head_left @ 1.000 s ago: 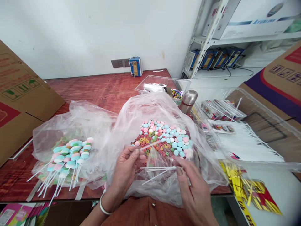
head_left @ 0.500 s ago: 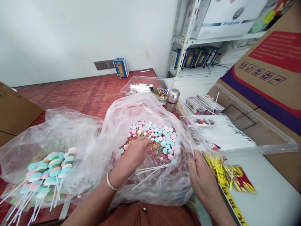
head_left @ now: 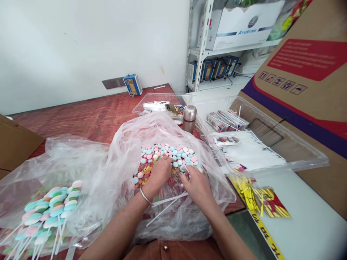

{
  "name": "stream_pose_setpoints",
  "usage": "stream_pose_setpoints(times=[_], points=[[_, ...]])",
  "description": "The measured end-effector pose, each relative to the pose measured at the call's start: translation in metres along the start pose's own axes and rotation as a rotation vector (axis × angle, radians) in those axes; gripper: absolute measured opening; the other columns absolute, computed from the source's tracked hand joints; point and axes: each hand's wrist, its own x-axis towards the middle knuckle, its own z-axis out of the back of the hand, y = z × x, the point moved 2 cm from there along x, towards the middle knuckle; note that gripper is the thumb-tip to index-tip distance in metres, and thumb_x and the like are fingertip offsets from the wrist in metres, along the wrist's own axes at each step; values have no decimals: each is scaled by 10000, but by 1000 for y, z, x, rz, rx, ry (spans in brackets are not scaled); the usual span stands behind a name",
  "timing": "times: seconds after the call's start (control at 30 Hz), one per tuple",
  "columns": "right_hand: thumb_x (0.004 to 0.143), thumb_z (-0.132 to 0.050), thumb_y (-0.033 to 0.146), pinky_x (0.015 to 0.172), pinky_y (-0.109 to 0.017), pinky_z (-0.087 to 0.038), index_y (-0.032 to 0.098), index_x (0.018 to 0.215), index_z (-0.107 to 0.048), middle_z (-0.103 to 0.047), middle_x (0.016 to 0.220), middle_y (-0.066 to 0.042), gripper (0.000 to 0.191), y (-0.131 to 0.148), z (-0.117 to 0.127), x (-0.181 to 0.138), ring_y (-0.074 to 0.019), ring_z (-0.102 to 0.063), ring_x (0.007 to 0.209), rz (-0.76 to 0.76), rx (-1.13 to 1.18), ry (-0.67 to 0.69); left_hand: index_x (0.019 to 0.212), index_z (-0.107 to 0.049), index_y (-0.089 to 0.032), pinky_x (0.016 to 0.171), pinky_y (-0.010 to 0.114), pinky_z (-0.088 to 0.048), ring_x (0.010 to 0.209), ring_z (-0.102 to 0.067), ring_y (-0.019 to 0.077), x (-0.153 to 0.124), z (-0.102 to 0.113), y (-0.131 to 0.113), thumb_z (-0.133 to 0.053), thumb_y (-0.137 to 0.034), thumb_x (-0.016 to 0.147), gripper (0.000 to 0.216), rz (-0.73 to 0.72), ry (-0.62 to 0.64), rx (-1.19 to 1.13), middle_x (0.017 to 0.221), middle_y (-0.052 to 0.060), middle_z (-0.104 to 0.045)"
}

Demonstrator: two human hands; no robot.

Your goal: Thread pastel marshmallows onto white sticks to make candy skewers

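Note:
A clear plastic bag [head_left: 127,151] lies open on the red wooden table [head_left: 89,115], holding a heap of pink, blue and white candy discs and small coloured rings [head_left: 165,153]. My left hand [head_left: 158,173] reaches into the heap with its fingers curled down among the candies; what they grip is hidden. My right hand [head_left: 197,184] is beside it, fingertips pinched on a thin white stick at the edge of the heap. A few loose white sticks [head_left: 168,200] lie on the bag just below both hands.
A second clear bag at the left holds finished candy skewers [head_left: 54,209]. A clear tray [head_left: 298,151] of white sticks and packets sits at the right, with a metal flask [head_left: 189,118], yellow ties [head_left: 257,198] and a cardboard box [head_left: 303,83] nearby.
My left hand went from holding a stick into the candy heap. My right hand picked up a stick, swung out right, then came back to the heap. The view shifted right.

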Motion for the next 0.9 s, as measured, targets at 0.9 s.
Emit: stream_pose_setpoints(times=[0.9], points=[[872, -610, 452, 562, -234, -486, 216, 956, -625, -646, 737, 28, 251, -5, -8, 4, -126, -557, 578, -28, 787, 5, 1026, -691, -141, 766, 278, -509, 869, -661, 181, -36, 22, -17, -799, -239, 666, 388, 301, 85, -1508, 930, 70, -718]])
